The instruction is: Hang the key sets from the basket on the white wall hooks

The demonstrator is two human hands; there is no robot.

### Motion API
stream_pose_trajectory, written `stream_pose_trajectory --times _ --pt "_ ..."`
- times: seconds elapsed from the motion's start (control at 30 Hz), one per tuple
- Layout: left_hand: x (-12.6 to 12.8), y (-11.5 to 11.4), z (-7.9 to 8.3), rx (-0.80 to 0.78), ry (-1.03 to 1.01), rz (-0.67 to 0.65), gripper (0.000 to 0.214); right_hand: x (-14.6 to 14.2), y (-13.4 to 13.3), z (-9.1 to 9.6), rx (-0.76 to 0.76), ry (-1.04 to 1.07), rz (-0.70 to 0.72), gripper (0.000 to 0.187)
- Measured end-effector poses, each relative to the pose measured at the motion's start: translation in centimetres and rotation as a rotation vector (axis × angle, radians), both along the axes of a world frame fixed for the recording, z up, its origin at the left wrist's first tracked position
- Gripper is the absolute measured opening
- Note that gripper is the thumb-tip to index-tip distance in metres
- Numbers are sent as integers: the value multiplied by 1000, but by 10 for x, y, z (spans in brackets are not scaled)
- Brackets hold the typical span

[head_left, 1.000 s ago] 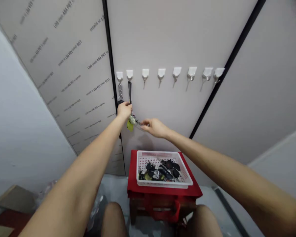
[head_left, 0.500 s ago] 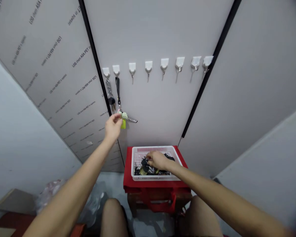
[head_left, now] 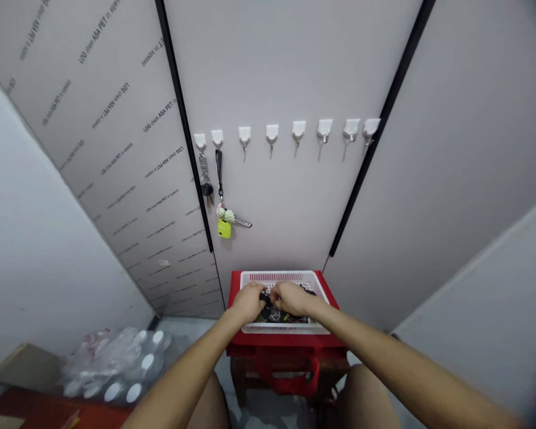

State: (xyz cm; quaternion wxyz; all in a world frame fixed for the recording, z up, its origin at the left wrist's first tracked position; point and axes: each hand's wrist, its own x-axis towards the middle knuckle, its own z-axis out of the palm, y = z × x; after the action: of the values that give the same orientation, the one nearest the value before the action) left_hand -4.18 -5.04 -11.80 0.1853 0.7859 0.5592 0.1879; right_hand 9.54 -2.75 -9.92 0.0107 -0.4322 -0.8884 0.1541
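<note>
My left hand (head_left: pixel 247 302) and my right hand (head_left: pixel 291 298) are both down in a white plastic basket (head_left: pixel 290 277) of dark keys and fobs (head_left: pixel 271 314). The fingers of both curl over the pile, and what they hold is hidden. The basket rests on a red stool (head_left: pixel 280 342) against the wall. Above it runs a row of several white wall hooks (head_left: pixel 272 133). The first hook carries a black key on a metal chain (head_left: pixel 205 179). From the second hook hangs a black strap with a yellow-green tag (head_left: pixel 224 227) and a small key.
A shrink-wrapped pack of bottles (head_left: pixel 116 363) lies on the floor at the left, beside flat cardboard (head_left: pixel 20 363). Black vertical strips (head_left: pixel 185 137) divide the grey wall panels. My knees frame the stool at the bottom edge.
My left hand let go of the hanging yellow-green tag bunch and dropped into the basket. My right hand left the bunch earlier and stays in the basket. The view tilted down.
</note>
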Motion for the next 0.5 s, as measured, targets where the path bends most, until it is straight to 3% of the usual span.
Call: stream_pose_trajectory --times 0.1,0.2,0.37,0.5 --pt "8 1 -5 -46 123 20 30 1 -10 -4 102 -136 83 18" --pt "10 3 -5 -55 116 21 26 1 -14 -6 178 -206 113 14" --pt "-2 9 7 -120 -131 131 24 9 -8 0 143 -23 94 16" --pt "-14 15 18 -247 -456 250 16 19 -5 13 64 163 58 13"
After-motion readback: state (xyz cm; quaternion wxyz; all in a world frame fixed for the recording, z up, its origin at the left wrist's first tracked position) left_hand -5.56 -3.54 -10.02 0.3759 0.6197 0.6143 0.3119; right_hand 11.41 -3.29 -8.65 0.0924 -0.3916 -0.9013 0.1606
